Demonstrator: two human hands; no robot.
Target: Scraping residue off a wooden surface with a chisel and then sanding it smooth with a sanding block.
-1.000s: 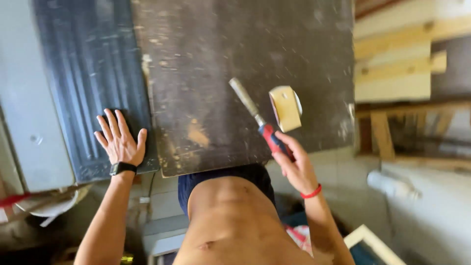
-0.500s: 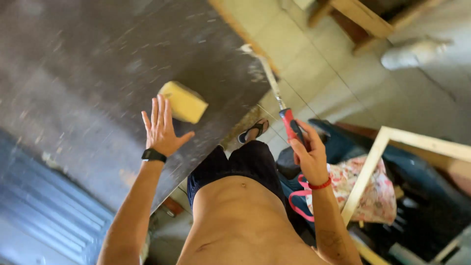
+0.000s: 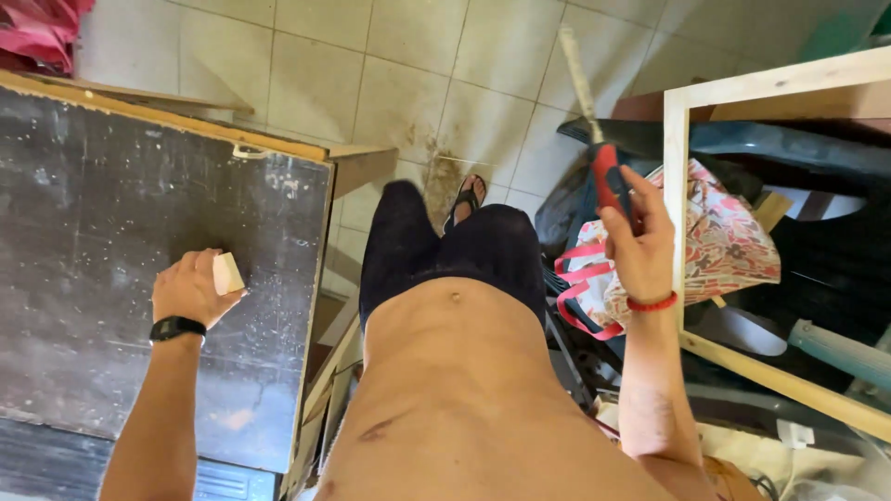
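A: Pale block (image 3: pixel 227 273), small and squarish, gripped in the left hand (image 3: pixel 190 289). Down low over the dark surface (image 3: pixel 111 232), near its right edge.

B: Fingers curled round it from the left, thumb side up. Black watch (image 3: pixel 176 327) on that wrist. Touching the top or just above it? Cannot tell from here.

A: Over to the right hand (image 3: pixel 640 243): clenched on the red handle of a long tool (image 3: pixel 594 121). Raised out at the side, well apart from the block.

B: Pale blade or shaft pointing up and away, over the tiled floor (image 3: pixel 418 74). Red band (image 3: pixel 652 303) round that wrist.

A: Surface itself scratched, dusted with pale specks, pale wooden trim along the far edge.

B: Just behind the raised hand, a flowered bag (image 3: pixel 733 241) with pink straps. Framed by a bare wooden frame (image 3: pixel 676 186), upright piece right beside the fingers.

A: Dark plastic chair (image 3: pixel 789 148) beneath the clutter. Down the middle, dark shorts and one sandalled foot (image 3: pixel 467 199) on the tiles.

B: Something pink bunched in the top left corner (image 3: pixel 37 28).
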